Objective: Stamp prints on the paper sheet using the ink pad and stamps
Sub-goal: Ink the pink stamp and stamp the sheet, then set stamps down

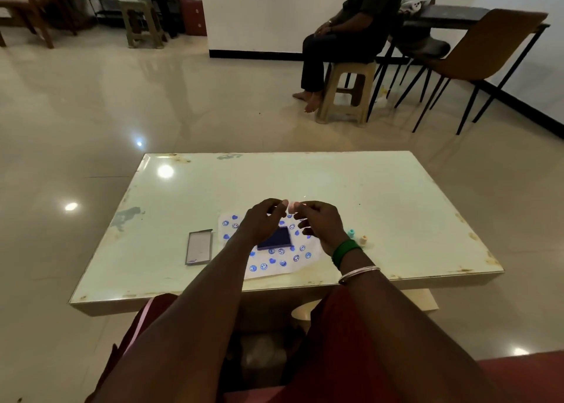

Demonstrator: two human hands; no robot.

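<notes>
A white paper sheet [274, 265] covered with several blue heart and smiley prints lies near the front of the table. A dark blue ink pad [275, 239] rests open on the sheet. Above them my left hand [262, 219] and my right hand [320, 222] meet, both pinching a small pink stamp [292, 208] between their fingertips. A teal stamp [351, 233] and a peach stamp [363, 240] stand on the table to the right of the sheet, partly hidden by my right wrist.
The ink pad's lid [198, 247] lies left of the sheet. The pale table [366, 189] has worn edges. A person sits on a stool [345, 94] beyond the table, beside a brown chair [488, 45]. Glossy floor surrounds the table.
</notes>
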